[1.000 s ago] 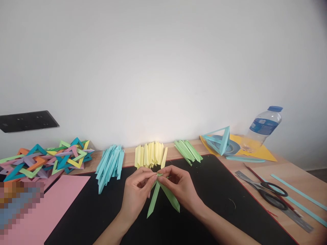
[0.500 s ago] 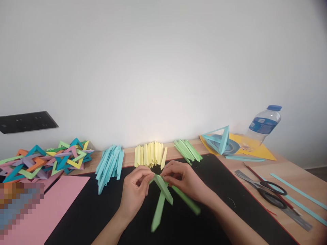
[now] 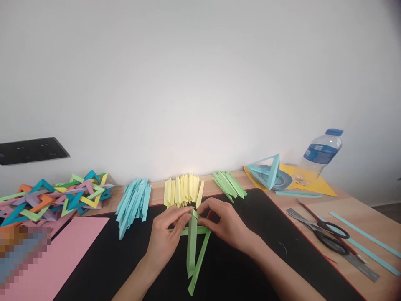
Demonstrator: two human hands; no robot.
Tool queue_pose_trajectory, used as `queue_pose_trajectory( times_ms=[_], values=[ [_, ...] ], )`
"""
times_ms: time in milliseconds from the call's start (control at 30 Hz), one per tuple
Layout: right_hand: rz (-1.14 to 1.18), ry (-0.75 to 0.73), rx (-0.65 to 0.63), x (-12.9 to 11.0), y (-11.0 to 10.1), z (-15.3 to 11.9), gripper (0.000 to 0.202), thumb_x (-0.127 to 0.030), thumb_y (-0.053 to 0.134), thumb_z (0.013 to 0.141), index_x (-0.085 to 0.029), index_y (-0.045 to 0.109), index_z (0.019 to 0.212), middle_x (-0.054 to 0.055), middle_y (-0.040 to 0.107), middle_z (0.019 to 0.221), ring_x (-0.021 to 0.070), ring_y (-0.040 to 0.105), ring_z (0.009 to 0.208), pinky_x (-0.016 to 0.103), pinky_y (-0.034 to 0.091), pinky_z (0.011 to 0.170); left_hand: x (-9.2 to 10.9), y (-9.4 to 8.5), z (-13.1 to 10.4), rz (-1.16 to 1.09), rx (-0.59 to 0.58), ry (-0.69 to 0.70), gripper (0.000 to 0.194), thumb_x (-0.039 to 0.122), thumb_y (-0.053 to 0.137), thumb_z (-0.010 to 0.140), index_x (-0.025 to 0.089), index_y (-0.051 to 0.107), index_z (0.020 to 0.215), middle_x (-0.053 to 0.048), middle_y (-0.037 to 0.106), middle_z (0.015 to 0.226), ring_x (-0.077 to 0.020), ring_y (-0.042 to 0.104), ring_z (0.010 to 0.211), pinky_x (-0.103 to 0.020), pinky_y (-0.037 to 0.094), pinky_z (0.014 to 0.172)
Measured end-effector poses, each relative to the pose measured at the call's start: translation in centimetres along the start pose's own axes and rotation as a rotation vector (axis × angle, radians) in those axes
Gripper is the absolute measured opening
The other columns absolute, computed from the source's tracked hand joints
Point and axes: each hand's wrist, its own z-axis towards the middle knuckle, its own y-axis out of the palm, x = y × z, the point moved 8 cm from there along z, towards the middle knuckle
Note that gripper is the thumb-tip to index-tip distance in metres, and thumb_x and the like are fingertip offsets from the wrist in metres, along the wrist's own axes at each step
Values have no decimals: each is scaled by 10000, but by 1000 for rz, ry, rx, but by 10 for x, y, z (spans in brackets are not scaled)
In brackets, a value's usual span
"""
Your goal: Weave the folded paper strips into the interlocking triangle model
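Several folded green paper strips point(image 3: 192, 246) hang from my fingertips above the black mat point(image 3: 244, 267). My left hand point(image 3: 167, 234) pinches their upper end from the left. From the other side my right hand point(image 3: 224, 221) grips the same upper joint between thumb and index finger. One strip points down toward me, another slants down below it, and a third crosses behind, near my left thumb. Just beyond my hands lies a row of folded yellow strips point(image 3: 184, 190). How the strips join at the top is partly hidden by my fingertips.
Light blue strips point(image 3: 133, 205) and green strips point(image 3: 229, 184) lie in piles at the back. Colourful paper stars point(image 3: 62, 194) and a pink sheet point(image 3: 81, 242) are left. Right are scissors point(image 3: 332, 242), a ruler point(image 3: 369, 271), a tilted bottle point(image 3: 322, 152) and a blue paper frame point(image 3: 272, 173).
The green strips have turned in my fingers: the front strip now hangs nearly straight down, and the strip that stuck out to the right has swung inward. Both hands keep their pinch.
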Motion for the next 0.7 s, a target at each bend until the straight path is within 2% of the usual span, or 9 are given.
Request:
queue_pose_trajectory(
  times_ms=[200, 400, 700],
  values=[
    [-30, -42, 42, -1, 1, -2, 60, -193, 544, 834, -201, 582, 879, 40, 658, 821, 144, 611, 693, 249, 513, 599, -8, 5, -4, 36, -31, -73, 425, 398, 673, 765, 178, 675, 1129, -29, 672, 676, -139, 522, 563, -230, 423, 475],
    [-60, -90, 81, -3, 4, -4, 108, -203, 523, 858, -209, 606, 926, 55, 666, 851, 149, 618, 692, 230, 488, 536, -14, 10, -7, 89, -67, -176, 533, 424, 667, 752, 174, 614, 1220, -1, 677, 624, -116, 450, 490, -230, 407, 457],
    [-76, -103, 136, -6, 2, -6, 173, -229, 525, 870, -206, 649, 988, 51, 683, 786, 145, 615, 641, 236, 488, 532, -13, 11, -6, 76, -99, -189, 483, 389, 614, 786, 147, 628, 1204, 11, 604, 581, -111, 429, 491, -221, 399, 455]
  ],
)
